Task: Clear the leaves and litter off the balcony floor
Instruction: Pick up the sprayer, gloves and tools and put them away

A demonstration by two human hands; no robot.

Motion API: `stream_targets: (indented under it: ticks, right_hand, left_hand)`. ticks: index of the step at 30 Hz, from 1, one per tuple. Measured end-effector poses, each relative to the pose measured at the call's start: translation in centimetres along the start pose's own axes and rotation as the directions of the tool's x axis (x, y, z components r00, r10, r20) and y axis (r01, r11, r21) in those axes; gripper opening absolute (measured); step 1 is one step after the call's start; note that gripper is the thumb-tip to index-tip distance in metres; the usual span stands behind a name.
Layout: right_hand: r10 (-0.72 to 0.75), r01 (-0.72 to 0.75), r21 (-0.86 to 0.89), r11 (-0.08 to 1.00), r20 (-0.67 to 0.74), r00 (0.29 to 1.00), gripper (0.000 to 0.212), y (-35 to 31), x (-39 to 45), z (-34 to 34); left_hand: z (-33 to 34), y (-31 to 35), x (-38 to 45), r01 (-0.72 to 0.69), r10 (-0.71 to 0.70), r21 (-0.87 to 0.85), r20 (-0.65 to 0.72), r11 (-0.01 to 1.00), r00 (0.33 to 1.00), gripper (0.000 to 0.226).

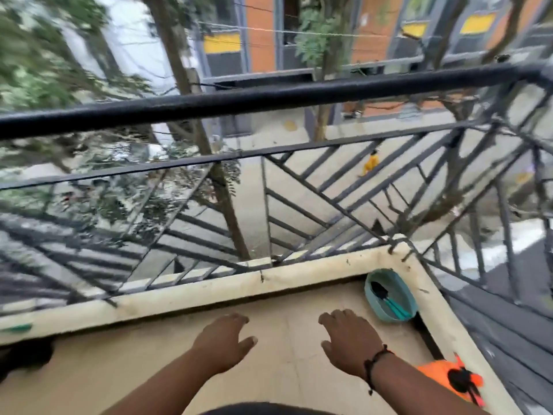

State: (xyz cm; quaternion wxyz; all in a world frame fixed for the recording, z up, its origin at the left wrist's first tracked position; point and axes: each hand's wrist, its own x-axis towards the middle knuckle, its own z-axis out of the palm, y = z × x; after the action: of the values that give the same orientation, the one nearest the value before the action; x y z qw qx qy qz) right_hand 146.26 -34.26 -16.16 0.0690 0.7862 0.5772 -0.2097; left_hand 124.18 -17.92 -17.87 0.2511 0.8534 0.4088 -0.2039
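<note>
My hands, left (223, 342) and right (348, 339), hover relaxed and empty over the balcony floor (284, 369); I'd reach to two o'clock for the teal bowl (389, 295) before gathering litter.

Left hand (223, 342) and right hand (350, 341) reach forward, empty, fingers relaxed.

The smooth beige balcony floor (278, 363) runs out to a pale raised curb (209, 290) that meets in a corner. A round teal plastic bowl (377, 307) leans tilted in that corner, touching the curb. Inside it lies a small black trowel with a teal handle (389, 301). Near the right curb, closer in, sits a bright orange thing with a black centre (449, 377), partly hidden. The picture is blurry, so small bits on the floor are hard to tell.
</note>
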Motion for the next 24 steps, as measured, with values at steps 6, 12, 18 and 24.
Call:
stream_targets:
  ticks: [6, 12, 18, 24]
  right_hand:
    - [-0.231, 0.229, -0.152, 0.962, 0.005, 0.973, 0.042, -12.3, 1.2, 0.1]
    - [-0.407, 0.413, -0.248, 0.876, 0.078, 0.91, 0.044, -28.4, -0.3, 2.6]
    - [-0.621, 0.635, -0.308, 0.709, 0.153, 0.768, 0.046, -46.4, -1.6, 3.9]
    - [-0.732, 0.729, -0.341, 0.593, 0.149, 0.665, 0.048, -58.9, -2.4, 3.4]
  left_hand:
    - [2.8, -11.2, -10.6, 0.216, -0.255, -0.29, -0.103, 0.932, 0.961, 0.062]
    - [7.6, -24.3, -26.2, 0.382, -0.475, -0.408, -0.152, 0.829, 0.867, 0.082]
    - [10.9, -36.3, -40.5, 0.56, -0.727, -0.514, -0.207, 0.65, 0.654, 0.071]
    - [11.2, -42.5, -46.5, 0.573, -0.828, -0.625, -0.237, 0.531, 0.508, 0.071]
